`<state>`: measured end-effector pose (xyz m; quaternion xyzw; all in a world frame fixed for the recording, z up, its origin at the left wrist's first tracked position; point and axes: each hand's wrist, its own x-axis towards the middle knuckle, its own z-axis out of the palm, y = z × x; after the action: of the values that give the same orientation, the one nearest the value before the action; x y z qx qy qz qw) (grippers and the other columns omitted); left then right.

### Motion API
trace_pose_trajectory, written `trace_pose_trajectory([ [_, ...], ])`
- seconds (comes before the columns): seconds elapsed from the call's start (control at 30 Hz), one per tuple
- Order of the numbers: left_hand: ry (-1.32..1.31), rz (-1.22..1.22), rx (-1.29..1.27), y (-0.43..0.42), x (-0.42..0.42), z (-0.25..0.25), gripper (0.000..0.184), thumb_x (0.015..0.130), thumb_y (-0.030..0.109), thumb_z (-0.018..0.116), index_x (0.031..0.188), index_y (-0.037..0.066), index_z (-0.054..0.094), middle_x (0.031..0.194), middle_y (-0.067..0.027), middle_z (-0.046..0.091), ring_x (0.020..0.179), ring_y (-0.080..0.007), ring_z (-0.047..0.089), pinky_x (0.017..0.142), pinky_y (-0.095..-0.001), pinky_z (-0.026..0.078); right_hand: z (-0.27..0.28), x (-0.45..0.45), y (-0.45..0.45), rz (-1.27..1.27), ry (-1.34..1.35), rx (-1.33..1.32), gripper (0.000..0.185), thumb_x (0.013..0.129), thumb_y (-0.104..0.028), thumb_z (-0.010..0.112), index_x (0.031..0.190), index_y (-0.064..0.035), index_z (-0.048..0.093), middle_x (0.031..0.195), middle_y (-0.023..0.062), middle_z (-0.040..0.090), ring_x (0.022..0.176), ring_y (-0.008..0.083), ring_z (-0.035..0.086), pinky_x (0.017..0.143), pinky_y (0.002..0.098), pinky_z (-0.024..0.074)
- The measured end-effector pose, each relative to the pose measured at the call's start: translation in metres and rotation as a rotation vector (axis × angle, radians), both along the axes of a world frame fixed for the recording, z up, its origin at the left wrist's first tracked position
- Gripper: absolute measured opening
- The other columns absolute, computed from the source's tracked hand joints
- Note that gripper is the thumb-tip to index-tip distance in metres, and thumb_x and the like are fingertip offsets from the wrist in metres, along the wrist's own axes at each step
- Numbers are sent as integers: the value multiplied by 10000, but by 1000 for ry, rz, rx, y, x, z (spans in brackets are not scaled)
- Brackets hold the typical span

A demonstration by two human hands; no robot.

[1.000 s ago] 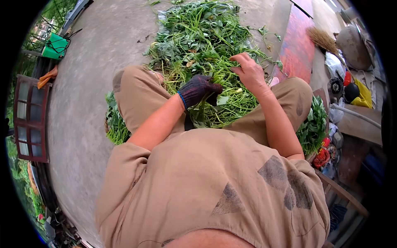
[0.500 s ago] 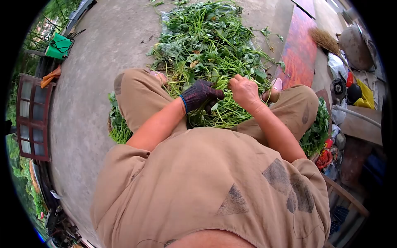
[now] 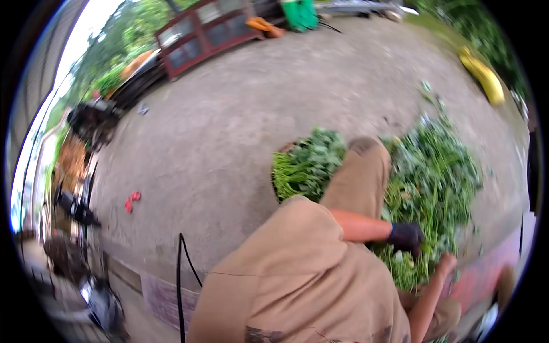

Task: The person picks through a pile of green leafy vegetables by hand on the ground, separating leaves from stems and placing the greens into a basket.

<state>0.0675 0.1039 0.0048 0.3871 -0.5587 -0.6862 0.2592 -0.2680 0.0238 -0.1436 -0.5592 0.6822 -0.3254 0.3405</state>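
Observation:
My left hand [image 3: 407, 237], in a dark glove with a blue cuff, is curled over the pile of leafy green stems [image 3: 432, 177] between my legs. It appears closed on some stems, though motion blur softens the fingers. My bare right hand [image 3: 446, 264] is at the pile's near right edge, apart from the left. Its fingers are bent closed, and what they hold is too blurred to make out. Beside my left leg stands a basket [image 3: 275, 186] filled with bundled green stems and leaves [image 3: 314, 163].
Concrete floor [image 3: 217, 131] spreads to the left. A dark red window frame [image 3: 209, 34], a green container [image 3: 299, 14] and a yellow object [image 3: 483, 74] lie along the far side. Red scraps [image 3: 131, 202] and a black cable [image 3: 180, 286] are on the left. A reddish board [image 3: 486, 274] lies at right.
My head has turned left, so the pile and both hands now appear at the lower right. The basket by my left leg shows more fully. My hands have moved farther apart.

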Motion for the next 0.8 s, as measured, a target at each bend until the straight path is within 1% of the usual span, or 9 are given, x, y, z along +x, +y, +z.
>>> trace_pose_trajectory([
  [0.03, -64, 70, -195, -1, -2, -11, 130, 699, 123, 760, 732, 37, 667, 523, -47, 556, 408, -130, 492, 361, -313, 393, -8, -30, -22, -81, -188, 92, 253, 817, -178, 578, 598, -69, 514, 496, 0, 399, 405, 158, 451, 338, 319, 341],
  [0.07, 52, 54, 22, 0, 10, -1, 146, 700, 134, 768, 739, 31, 672, 530, -46, 566, 410, -128, 491, 375, -315, 391, 48, -3, -10, -155, -282, 111, 282, 864, -199, 554, 620, -71, 493, 474, -20, 332, 334, 140, 380, 290, 289, 274],
  [0.27, 115, 478, 53, -22, 23, -26, 269, 697, 208, 790, 775, -10, 652, 562, -51, 580, 499, -109, 522, 477, -315, 425, 85, 90, 16, 52, -839, 310, 174, 945, -199, 531, 854, -59, 578, 545, -13, 431, 411, 99, 365, 370, 233, 276],
  [0.37, 92, 553, 22, -22, 33, -30, 323, 669, 220, 802, 812, -34, 663, 613, -71, 613, 557, -110, 546, 532, -315, 450, 103, 136, 28, 226, -829, 317, 151, 941, -174, 538, 861, -59, 594, 552, -20, 441, 434, 80, 384, 397, 224, 278],
  [0.5, 57, 694, -20, -14, 49, -20, 336, 660, 195, 795, 860, -49, 680, 649, -90, 636, 570, -129, 560, 553, -320, 467, 77, 134, 8, 296, -396, 301, 168, 935, -178, 553, 814, -69, 594, 540, -15, 503, 403, 73, 442, 363, 218, 279],
  [0.63, 187, 844, 21, -18, 55, -19, 276, 659, 152, 786, 857, -16, 695, 641, -66, 630, 564, -118, 551, 535, -307, 452, 77, 112, -42, 284, -448, 13, 173, 933, -203, 578, 846, -60, 620, 562, -23, 503, 450, 47, 421, 408, 196, 274],
  [0.73, 311, 1023, 109, -20, 64, -4, 225, 659, 118, 773, 844, 10, 704, 638, -51, 622, 562, -133, 566, 561, -297, 449, 180, 150, -32, 253, -591, -239, 170, 954, -154, 527, 897, -7, 591, 718, 21, 514, 653, 79, 436, 584, 231, 328],
  [0.77, 158, 971, 11, -41, 73, -33, 144, 711, 129, 735, 808, 24, 717, 682, -76, 638, 582, -160, 588, 580, -295, 464, 220, 159, -19, 454, -785, -222, 198, 955, -178, 512, 873, -1, 543, 741, 41, 475, 695, 133, 445, 617, 262, 329],
  [0.8, -48, 942, -394, -55, 85, -47, 121, 778, 156, 674, 797, 43, 713, 723, -87, 642, 626, -176, 604, 577, -314, 476, 264, 174, 3, 652, -873, -244, 214, 946, -224, 513, 870, -24, 504, 748, 44, 437, 708, 179, 437, 645, 271, 319],
])
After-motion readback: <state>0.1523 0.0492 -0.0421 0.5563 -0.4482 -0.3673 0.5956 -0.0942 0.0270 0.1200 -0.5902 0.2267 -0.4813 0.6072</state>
